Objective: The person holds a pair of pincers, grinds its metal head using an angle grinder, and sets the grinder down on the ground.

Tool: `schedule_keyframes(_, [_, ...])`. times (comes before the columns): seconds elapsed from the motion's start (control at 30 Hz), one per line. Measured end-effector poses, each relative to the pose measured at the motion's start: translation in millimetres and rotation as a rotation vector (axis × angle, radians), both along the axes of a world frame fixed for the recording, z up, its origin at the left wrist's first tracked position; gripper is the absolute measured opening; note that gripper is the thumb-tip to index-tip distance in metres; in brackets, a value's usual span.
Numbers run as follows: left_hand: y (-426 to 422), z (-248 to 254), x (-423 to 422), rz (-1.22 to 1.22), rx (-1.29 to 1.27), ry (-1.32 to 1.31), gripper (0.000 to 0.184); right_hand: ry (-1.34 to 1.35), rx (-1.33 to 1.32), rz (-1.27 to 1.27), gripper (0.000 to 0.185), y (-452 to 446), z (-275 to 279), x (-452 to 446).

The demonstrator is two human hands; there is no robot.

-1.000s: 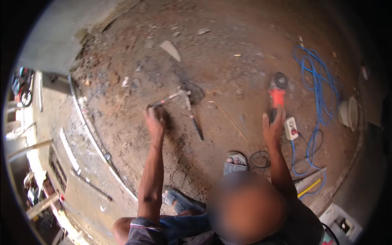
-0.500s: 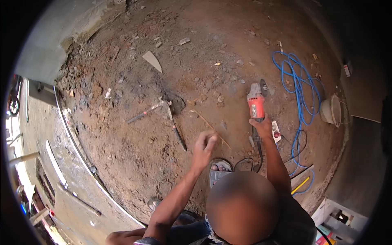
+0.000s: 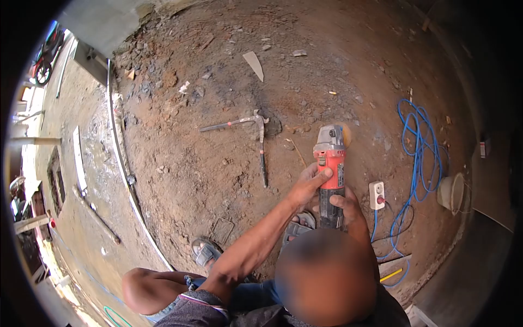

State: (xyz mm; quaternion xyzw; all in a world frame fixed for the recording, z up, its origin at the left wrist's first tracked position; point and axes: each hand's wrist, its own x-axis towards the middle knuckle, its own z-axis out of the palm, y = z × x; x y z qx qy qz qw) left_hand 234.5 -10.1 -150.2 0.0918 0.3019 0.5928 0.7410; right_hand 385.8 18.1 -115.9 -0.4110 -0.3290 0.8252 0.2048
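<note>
A red and black angle grinder [image 3: 329, 171] is held above the dirt floor, its grey head pointing away from me and its disc a tan blur at the right side. My left hand [image 3: 312, 184] grips the red body, thumb on top. Round the black rear handle is my right hand [image 3: 348, 206], partly hidden behind the tool. Left of the grinder, two hammer-like tools [image 3: 262, 147] with dark handles lie on the ground, their heads touching or overlapping. A thin brown rod [image 3: 298, 151] lies between them and the grinder.
A white power socket [image 3: 376, 195] with a red plug lies at the right, near a tangled blue cable [image 3: 417, 158] and a bucket [image 3: 450, 194]. A long pale strip [image 3: 122, 158] runs down the left. A pointed tile shard [image 3: 254, 65] lies farther off. My sandalled feet are below.
My left hand has come from the hammer-like tools to the grinder and taken hold of it. The grinder has been lifted nearer, and its disc now looks blurred.
</note>
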Motion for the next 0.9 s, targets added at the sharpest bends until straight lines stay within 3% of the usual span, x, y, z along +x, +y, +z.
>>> schedule_keyframes(0.1, [-1.2,-0.2,-1.4,0.078,0.005,0.17,0.055,-0.086,0.099,0.05,0.076,0.4,-1.1,-2.2])
schedule_keyframes(0.2, [-6.1,-2.5,-1.4,0.032,0.03,0.256,0.054,-0.036,0.026,0.079,0.081,5.1,8.0,-4.8])
schedule_keyframes(0.3, [-6.3,-4.5,0.1,0.031,0.094,0.187,0.055,-0.008,-0.031,0.122,0.076,9.5,6.4,-0.8])
schedule_keyframes(0.4, [-9.7,9.1,-7.6,0.0,-0.02,0.149,0.057,-0.035,-0.006,0.153,0.075,11.4,11.2,-1.6])
schedule_keyframes(0.5, [-12.0,4.6,1.5,0.115,-0.032,0.079,0.055,0.013,-0.088,0.195,0.074,12.7,9.3,2.8])
schedule_keyframes(0.6, [-10.8,2.4,13.4,0.237,-0.012,0.073,0.054,-0.193,0.297,0.113,0.073,8.6,7.3,0.3])
schedule_keyframes(0.7, [-8.2,2.8,22.7,0.264,-0.002,0.185,0.053,-0.869,0.815,0.267,0.076,-1.3,28.6,-10.9])
schedule_keyframes(0.9, [-2.6,6.7,31.2,0.156,-0.043,0.25,0.059,-0.976,0.758,0.11,0.067,-7.5,28.5,-22.7])
